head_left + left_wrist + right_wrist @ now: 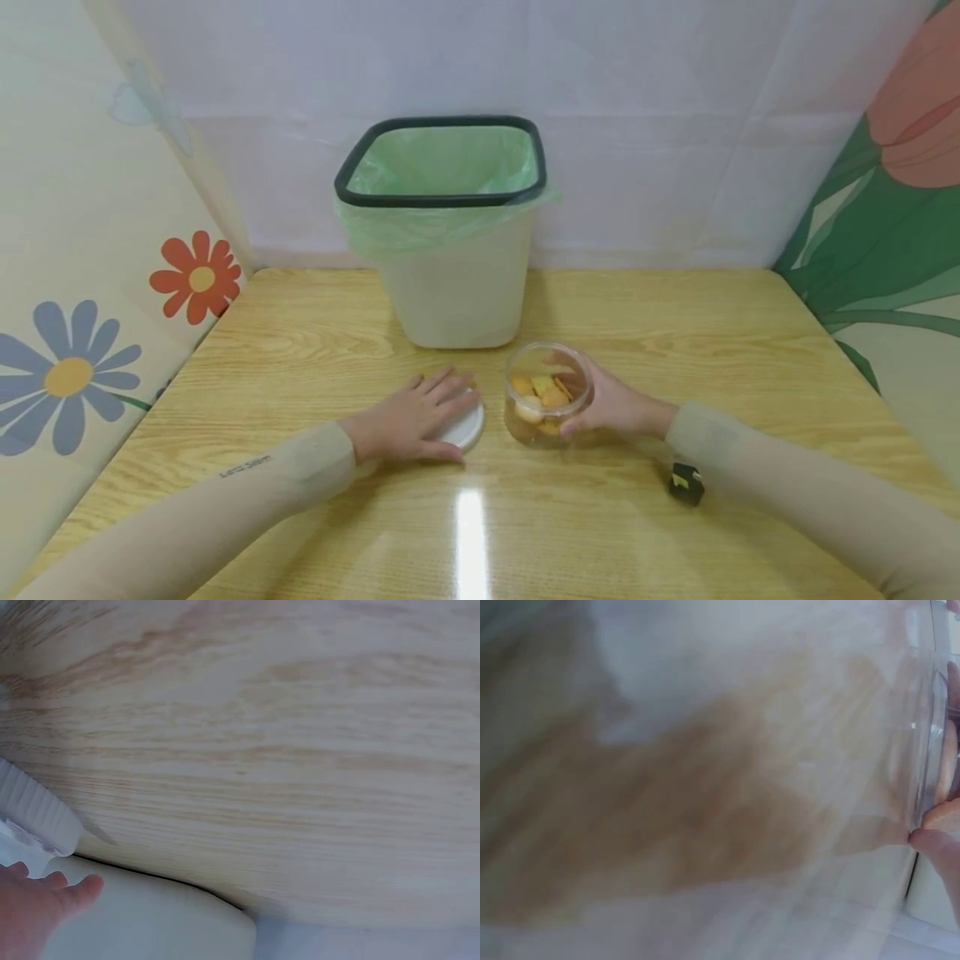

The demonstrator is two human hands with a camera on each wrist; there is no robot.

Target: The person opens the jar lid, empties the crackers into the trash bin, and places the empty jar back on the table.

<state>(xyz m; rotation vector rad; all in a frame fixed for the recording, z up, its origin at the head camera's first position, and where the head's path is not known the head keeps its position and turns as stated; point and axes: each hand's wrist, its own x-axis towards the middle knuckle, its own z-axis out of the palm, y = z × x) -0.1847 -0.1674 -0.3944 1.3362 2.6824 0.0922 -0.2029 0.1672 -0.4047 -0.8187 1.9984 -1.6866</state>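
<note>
A clear round plastic jar (546, 396), open at the top, holds several yellow and orange cookies or crackers (546, 390). Its right side is gripped by my right hand (611, 400), thumb in front and fingers round the back. In the right wrist view the jar wall (922, 735) and my thumb show at the right edge. Left of the jar, a white round lid (463, 427) lies under my left hand (408, 417), whose fingers are spread and nearly straight over it. The lid's ridged rim (34, 806) shows in the left wrist view, beside my fingertips.
Behind the hands a white trash bin (461, 292) with a dark rim and a green bag stands on the wooden table (660, 333). Below my right forearm lies a small black object (686, 484) with a yellow mark. A white cloth hangs behind the table.
</note>
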